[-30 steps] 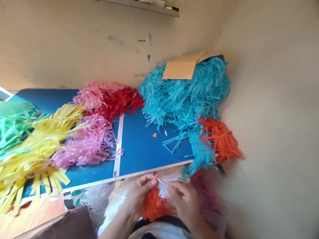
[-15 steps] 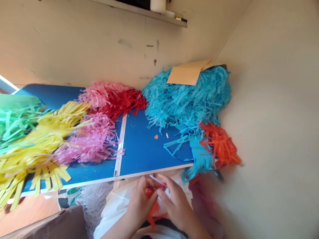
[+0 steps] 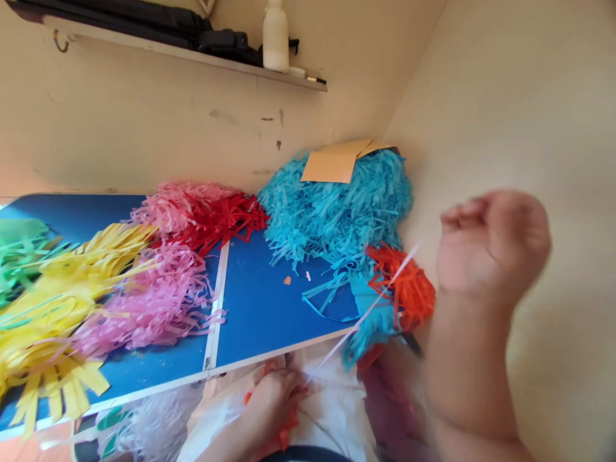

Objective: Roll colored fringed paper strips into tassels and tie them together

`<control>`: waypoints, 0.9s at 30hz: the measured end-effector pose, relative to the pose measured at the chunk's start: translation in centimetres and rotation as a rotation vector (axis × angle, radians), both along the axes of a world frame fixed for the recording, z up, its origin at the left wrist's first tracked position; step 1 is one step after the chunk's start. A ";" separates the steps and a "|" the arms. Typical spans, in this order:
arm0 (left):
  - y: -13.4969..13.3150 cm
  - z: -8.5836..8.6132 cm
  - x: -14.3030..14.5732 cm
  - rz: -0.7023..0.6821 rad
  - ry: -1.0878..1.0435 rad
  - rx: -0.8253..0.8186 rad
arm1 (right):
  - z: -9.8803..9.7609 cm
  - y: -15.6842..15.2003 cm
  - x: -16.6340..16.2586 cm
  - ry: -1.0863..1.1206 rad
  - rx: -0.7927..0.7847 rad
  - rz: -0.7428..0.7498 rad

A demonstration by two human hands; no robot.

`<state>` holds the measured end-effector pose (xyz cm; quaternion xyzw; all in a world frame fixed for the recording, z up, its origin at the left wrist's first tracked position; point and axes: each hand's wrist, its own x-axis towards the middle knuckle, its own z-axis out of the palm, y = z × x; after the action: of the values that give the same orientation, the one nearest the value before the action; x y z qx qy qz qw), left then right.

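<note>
My left hand [image 3: 275,401] is low over my lap, its fingers closed round a bundle of orange-red paper strips [image 3: 287,423]. A thin white string [image 3: 369,310] slants from beside that hand up to the right, in line with my right hand's fingers. Raised in front of the right wall, my right hand [image 3: 493,247] is a blurred fist. The string's upper end fades just short of the fist, so the grip itself is not clear. Between the hands, an orange fringed bundle [image 3: 409,285] lies at the table's right edge.
The blue folding table [image 3: 269,314] bears yellow [image 3: 62,289], pink-purple [image 3: 158,301], red [image 3: 228,224] and green [image 3: 24,250] paper fringes. A large light-blue heap [image 3: 332,218] has a tan envelope [image 3: 332,163] on top. Above is a shelf [image 3: 192,59] with a white bottle [image 3: 276,38].
My right hand has left my left hand and swung up and right, and the white string now stretches out that way. My left hand stays at the orange-red strips. The view has shifted.
</note>
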<state>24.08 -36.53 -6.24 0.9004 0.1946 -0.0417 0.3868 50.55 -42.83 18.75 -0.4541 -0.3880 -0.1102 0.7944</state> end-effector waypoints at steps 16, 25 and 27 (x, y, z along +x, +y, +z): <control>0.7 -0.7 -0.5 -0.077 -0.359 0.286 | -19.7 -4.7 6.1 -0.613 -1.481 -0.003; -0.1 6.4 5.4 -0.149 -0.422 0.295 | -21.8 -5.5 7.8 -0.405 -1.278 0.014; -0.3 7.2 8.7 -0.153 -0.363 0.360 | -21.6 -5.7 8.1 -0.327 -1.227 0.046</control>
<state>32.75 -36.81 0.94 0.9595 0.0576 0.1266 0.2448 58.69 -48.52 -2.89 -0.7955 -0.5066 0.0812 0.3223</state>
